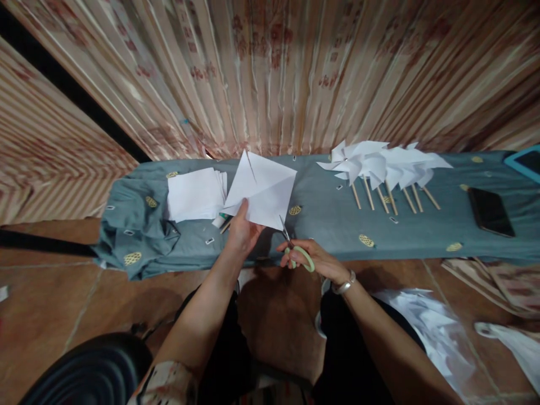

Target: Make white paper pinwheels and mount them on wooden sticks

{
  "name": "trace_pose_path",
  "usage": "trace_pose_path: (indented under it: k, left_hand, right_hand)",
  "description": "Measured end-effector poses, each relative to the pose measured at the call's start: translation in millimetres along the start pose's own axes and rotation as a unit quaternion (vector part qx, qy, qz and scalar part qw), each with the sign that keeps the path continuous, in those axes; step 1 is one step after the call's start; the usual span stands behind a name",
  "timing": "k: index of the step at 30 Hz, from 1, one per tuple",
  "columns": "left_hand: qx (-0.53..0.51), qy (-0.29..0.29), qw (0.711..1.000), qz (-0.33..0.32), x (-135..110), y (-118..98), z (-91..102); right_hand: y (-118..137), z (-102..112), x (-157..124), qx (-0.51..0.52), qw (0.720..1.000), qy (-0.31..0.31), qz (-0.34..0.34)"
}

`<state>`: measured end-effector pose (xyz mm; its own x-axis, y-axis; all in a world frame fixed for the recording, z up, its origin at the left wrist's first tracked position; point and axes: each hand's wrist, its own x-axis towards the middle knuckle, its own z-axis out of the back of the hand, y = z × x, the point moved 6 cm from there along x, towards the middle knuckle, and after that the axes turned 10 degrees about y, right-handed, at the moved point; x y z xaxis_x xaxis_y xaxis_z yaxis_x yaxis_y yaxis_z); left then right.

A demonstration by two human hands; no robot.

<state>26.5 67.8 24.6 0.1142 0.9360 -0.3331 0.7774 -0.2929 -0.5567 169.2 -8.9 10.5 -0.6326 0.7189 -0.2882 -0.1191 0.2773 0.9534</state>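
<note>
My left hand [244, 230] grips a square white sheet of paper [270, 191] by its lower left edge, thumb on top. A slit runs inward from the sheet's upper corner, and fold lines cross its face. In my right hand [310, 256] is a pair of scissors [301, 256] with light green handles. Their blades meet the sheet's lower right corner. Left of the held sheet lies a stack of white paper [196, 194]. A small white tube with a green part [220, 219] and a thin stick rest beside the stack, partly hidden by my left hand.
Several white paper pinwheels [379, 163] on wooden sticks lie in a row on the grey-green cloth [329, 230]. A black phone [490, 211] and a blue-edged device [525, 163] are at the right. A patterned curtain [274, 73] hangs behind; a clear bag of white paper pieces [434, 326] sits on the floor.
</note>
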Motion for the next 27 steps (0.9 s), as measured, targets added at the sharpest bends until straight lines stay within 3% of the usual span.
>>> trace_pose_path:
  k: [27]
  left_hand:
    - [0.011, -0.017, 1.000, 0.007, -3.4, 0.9, -3.3]
  right_hand:
    - [0.8, 0.0, 0.5, 0.007, 1.000, -0.007, -0.001]
